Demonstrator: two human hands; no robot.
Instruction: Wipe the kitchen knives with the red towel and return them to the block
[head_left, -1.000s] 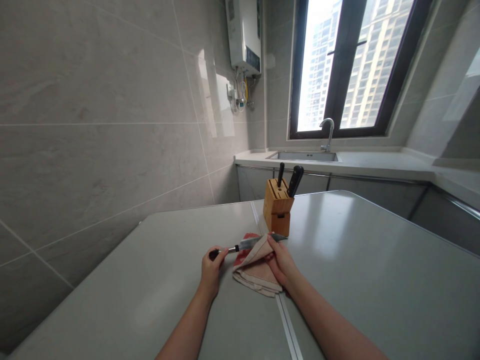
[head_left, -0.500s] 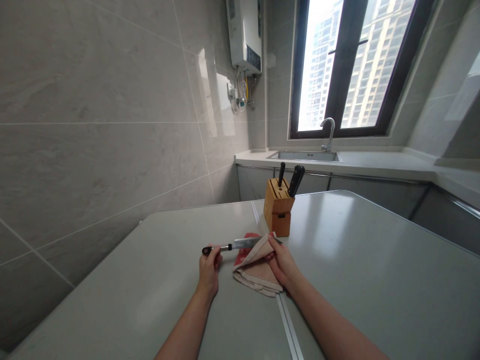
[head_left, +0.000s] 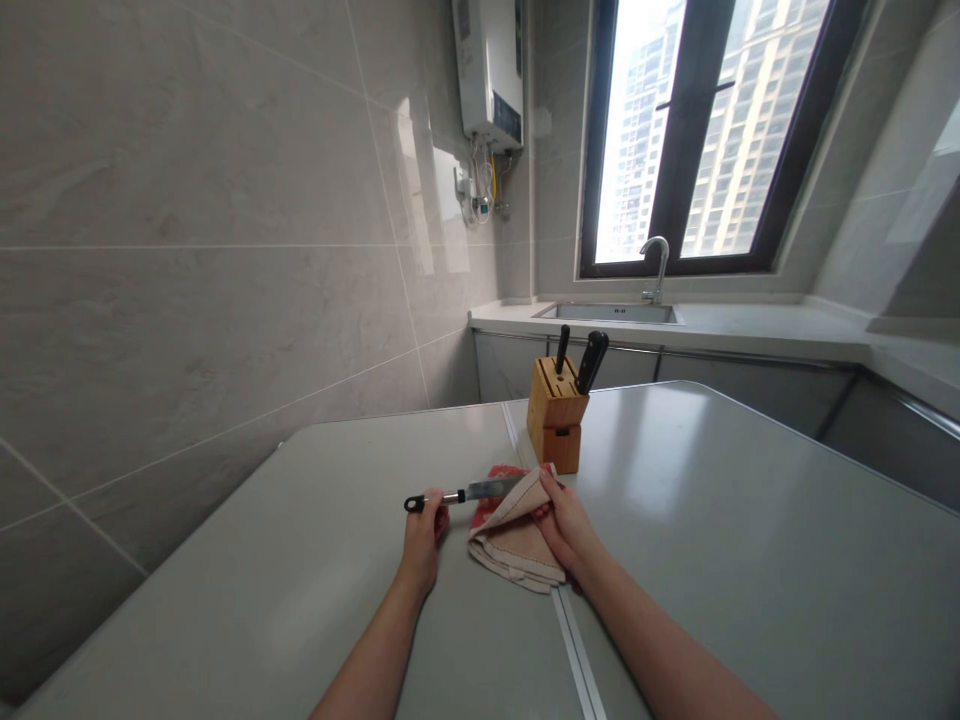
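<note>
My left hand [head_left: 424, 528] is closed round the handle of a knife [head_left: 487, 489], whose black end pokes out to the left. The blade points right, and its far part is covered by a folded red and beige cloth [head_left: 517, 548]. Pinched over the blade, a fold of that cloth is in my right hand [head_left: 564, 520], fingers closed. Just beyond the cloth stands a wooden knife block [head_left: 556, 415] with black-handled knives [head_left: 592, 360] in its top.
The pale table [head_left: 345, 600] has a metal seam [head_left: 576, 650] running away from me. Behind it is a counter with a sink [head_left: 611, 312] and a tap [head_left: 660, 265]. A tiled wall [head_left: 225, 330] rises on the left, with a water heater [head_left: 489, 75] further back.
Both hands stay almost where they were. The knife and my left hand have shifted very slightly to the right, and the blade's angle in the cloth has changed a little.
</note>
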